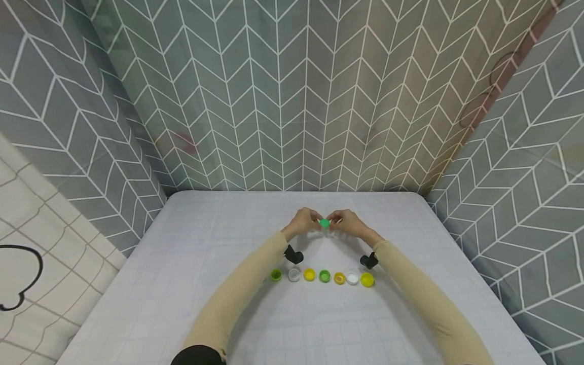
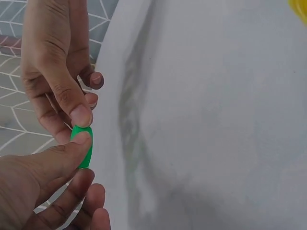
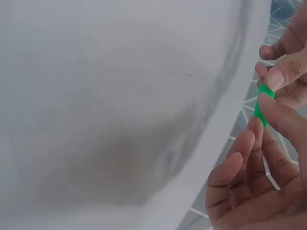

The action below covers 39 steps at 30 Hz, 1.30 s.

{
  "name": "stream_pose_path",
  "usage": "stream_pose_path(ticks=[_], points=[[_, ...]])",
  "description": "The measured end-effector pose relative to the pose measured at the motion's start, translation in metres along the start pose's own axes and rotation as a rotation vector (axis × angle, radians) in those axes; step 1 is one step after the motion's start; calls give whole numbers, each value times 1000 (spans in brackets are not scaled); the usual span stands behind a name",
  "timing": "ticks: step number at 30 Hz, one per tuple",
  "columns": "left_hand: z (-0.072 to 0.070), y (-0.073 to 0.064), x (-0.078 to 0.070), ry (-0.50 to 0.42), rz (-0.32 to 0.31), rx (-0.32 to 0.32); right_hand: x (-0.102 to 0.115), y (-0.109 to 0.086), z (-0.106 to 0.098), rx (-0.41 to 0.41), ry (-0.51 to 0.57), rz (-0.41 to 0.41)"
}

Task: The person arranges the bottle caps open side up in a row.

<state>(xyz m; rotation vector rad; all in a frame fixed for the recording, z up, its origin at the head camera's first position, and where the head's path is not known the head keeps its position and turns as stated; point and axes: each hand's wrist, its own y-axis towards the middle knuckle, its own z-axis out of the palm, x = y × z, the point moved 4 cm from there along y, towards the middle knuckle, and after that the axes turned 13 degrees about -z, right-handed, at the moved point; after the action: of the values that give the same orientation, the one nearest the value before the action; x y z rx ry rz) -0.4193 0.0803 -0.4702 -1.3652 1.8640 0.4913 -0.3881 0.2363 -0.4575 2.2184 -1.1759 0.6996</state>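
Note:
A small round green cap [image 1: 324,223] is held up between both hands above the far half of the white table. My left hand [image 1: 304,221] pinches it from the left, thumb on its face. From the other side, my right hand [image 1: 348,223] pinches it between thumb and fingers. In the left wrist view the green cap [image 2: 82,146] appears nearly edge-on, with the left thumb and the right thumb meeting on it. The right wrist view also shows the green cap [image 3: 264,101], partly covered by fingertips.
Nearer than the hands, a row of caps lies on the white table [image 1: 191,243]: an olive-green one [image 1: 276,275], clear or white ones [image 1: 294,275], yellow ones [image 1: 367,280] and a green one [image 1: 324,276]. A patterned curtain [image 1: 292,101] stands behind the table.

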Motion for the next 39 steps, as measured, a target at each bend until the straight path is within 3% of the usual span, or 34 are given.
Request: stream_pose_path(ticks=[8,15,23,28,39], points=[[-14,-13,-13,-20,50,44,11,-4,-12,-9,18,-41],[-20,-21,-20,-45,65,140,15,-8,-16,27,100,-24],[-18,-19,-12,-45,1,262,22,-16,-14,110,182,42],[-16,-21,-10,-90,-47,325,28,-18,-14,163,182,36],[-13,-29,-15,-156,-77,270,37,-17,-4,167,234,-9]])
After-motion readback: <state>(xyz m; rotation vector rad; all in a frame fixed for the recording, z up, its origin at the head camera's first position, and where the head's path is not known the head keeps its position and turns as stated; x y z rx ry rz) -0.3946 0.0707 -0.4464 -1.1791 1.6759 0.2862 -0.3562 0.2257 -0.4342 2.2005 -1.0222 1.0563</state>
